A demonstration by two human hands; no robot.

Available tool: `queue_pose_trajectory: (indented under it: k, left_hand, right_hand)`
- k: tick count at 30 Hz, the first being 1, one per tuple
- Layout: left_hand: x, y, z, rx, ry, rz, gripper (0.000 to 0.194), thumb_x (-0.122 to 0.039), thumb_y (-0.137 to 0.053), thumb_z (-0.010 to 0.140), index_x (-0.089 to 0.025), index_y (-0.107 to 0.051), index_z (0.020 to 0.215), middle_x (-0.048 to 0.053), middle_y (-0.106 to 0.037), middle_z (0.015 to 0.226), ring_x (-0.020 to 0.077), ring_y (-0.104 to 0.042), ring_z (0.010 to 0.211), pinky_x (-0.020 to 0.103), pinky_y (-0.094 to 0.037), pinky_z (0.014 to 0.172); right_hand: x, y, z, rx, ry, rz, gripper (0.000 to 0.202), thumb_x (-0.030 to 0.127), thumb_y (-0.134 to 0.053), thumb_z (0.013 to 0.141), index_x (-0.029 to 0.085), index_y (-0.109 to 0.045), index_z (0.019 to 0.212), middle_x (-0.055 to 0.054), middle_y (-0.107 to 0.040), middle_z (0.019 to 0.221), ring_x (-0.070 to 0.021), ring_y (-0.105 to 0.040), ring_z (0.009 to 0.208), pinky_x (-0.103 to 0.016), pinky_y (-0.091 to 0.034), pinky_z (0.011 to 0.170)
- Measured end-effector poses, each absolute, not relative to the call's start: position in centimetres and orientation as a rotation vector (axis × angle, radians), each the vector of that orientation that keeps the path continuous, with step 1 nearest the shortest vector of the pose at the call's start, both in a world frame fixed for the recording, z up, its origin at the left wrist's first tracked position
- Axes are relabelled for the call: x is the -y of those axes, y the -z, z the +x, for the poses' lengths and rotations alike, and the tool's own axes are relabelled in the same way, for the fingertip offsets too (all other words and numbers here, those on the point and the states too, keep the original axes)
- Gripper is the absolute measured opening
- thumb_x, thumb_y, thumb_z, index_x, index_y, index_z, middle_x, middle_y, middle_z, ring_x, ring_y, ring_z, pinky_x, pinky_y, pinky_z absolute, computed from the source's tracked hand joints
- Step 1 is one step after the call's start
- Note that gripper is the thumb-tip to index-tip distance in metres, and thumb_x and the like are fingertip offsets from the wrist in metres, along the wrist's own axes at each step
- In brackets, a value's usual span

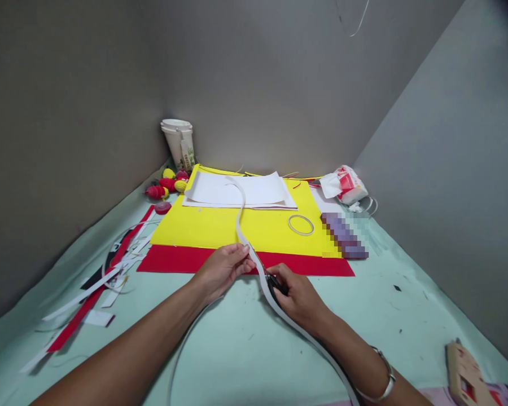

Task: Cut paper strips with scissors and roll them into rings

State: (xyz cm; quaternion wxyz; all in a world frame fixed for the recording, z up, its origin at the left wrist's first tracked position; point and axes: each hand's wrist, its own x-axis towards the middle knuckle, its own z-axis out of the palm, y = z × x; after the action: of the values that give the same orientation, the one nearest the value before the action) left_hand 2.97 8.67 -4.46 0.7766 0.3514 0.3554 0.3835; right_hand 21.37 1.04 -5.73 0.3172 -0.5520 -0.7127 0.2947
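My left hand [228,268] pinches a long, narrow white strip [240,225] near the middle of the view. The strip curves up over the yellow sheet and runs down past my right wrist toward the bottom edge. My right hand [296,293] is closed round black-handled scissors [276,285], whose blades lie along the strip, close to my left fingertips. A thin pale band [185,344] hangs below my left hand. Beyond both hands lie a red sheet [173,261], a yellow sheet [203,228] on it and white paper [254,190] on top.
Strip scraps [84,310] lie at the left. A white cup [180,145] and red-yellow yarn pieces [157,192] stand near the back left. At the right are a ring [300,225], a pixelated purple object [345,237], a tissue pack [350,185] and a beige object [468,372].
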Motion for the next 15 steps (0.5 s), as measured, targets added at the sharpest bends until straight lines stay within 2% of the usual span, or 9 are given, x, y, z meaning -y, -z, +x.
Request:
queue_pose_trajectory:
  k: [5, 8, 12, 15]
  left_hand:
    - [-8.7, 4.7, 2.8, -0.771, -0.83, 0.776, 0.016, -0.016, -0.054, 0.09, -0.009, -0.061, 0.078, 0.006, -0.064, 0.066, 0.008, -0.059, 0.059, 0.016, -0.049, 0.061]
    - [-8.8, 4.8, 2.7, -0.767, -0.824, 0.81, 0.013, -0.017, -0.057, 0.088, -0.009, -0.061, 0.078, 0.006, -0.065, 0.067, 0.008, -0.059, 0.06, 0.016, -0.048, 0.06]
    - [-8.9, 4.8, 2.5, -0.769, -0.81, 0.859, 0.008, -0.016, -0.063, 0.083, -0.01, -0.06, 0.079, 0.004, -0.064, 0.067, 0.0076, -0.058, 0.06, 0.016, -0.046, 0.059]
    - [-8.8, 4.7, 2.5, -0.776, -0.81, 0.904, 0.012, -0.017, -0.069, 0.077, -0.01, -0.06, 0.081, 0.003, -0.063, 0.067, 0.008, -0.056, 0.06, 0.018, -0.044, 0.059]
  right_hand:
    - [-1.4, 5.8, 21.4, 1.688, -0.908, -1.471, 0.024, 0.027, -0.063, 0.079, 0.022, -0.056, 0.101, 0.007, -0.047, 0.063, -0.0111, -0.043, 0.056, -0.023, -0.033, 0.054]
    - [-1.7, 5.8, 21.7, 1.486, -1.027, -1.46, 0.028, 0.034, -0.065, 0.079, 0.022, -0.054, 0.101, 0.007, -0.046, 0.063, -0.0111, -0.046, 0.056, -0.023, -0.035, 0.054]
    - [-2.1, 5.4, 22.1, 1.292, -1.242, -1.379, 0.035, 0.047, -0.061, 0.082, 0.02, -0.051, 0.102, 0.005, -0.054, 0.063, -0.0111, -0.051, 0.051, -0.023, -0.036, 0.05]
    - [-2.1, 4.9, 22.2, 1.238, -1.351, -1.334, 0.041, 0.049, -0.063, 0.08, 0.02, -0.052, 0.106, 0.0, -0.063, 0.074, -0.0133, -0.059, 0.059, -0.022, -0.035, 0.048]
